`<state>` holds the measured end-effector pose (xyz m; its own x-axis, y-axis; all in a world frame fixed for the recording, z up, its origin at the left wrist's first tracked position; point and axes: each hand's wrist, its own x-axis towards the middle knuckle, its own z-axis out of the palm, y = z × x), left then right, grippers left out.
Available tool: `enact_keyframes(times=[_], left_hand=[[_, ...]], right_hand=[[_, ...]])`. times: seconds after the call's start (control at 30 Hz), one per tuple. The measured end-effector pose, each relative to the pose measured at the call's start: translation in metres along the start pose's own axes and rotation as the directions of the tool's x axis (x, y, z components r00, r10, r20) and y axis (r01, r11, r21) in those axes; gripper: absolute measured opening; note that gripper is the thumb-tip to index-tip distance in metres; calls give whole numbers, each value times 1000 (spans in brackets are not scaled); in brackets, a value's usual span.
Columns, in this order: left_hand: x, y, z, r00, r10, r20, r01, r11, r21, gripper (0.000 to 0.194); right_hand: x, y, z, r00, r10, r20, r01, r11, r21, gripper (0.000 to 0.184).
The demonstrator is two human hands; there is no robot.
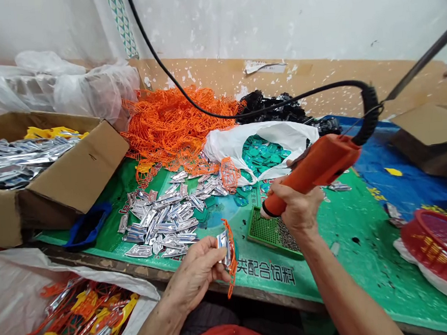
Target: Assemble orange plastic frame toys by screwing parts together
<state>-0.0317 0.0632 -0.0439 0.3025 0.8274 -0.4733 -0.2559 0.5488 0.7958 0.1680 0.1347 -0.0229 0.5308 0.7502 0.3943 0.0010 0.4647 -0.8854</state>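
My left hand is closed on a small assembly: a shiny silver plate backed by an orange plastic frame with a bit of teal. It is held upright near the front table edge. My right hand grips an orange electric screwdriver, tip pointing down-left above a green screw tray. A black coiled cable runs up from the tool. A heap of loose silver plates lies on the green mat just beyond my left hand.
An orange frame pile and a white bag of teal pieces lie at the back. A cardboard box of silver plates stands left, a red basket right, and a bag of finished pieces lower left.
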Motion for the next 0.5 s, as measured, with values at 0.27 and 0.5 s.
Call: enact_keyframes(times=[0.27,0.5], left_hand=[[7,-2,4,999,-18,28,17,998,56,19],[13,-5,7,1000,-22,17,20,993,118,15]], right_hand=[[2,8,2,1000,0,-11,0,1000,-12,18],[1,13,1,1000,8,20,-7,999,-46,16]])
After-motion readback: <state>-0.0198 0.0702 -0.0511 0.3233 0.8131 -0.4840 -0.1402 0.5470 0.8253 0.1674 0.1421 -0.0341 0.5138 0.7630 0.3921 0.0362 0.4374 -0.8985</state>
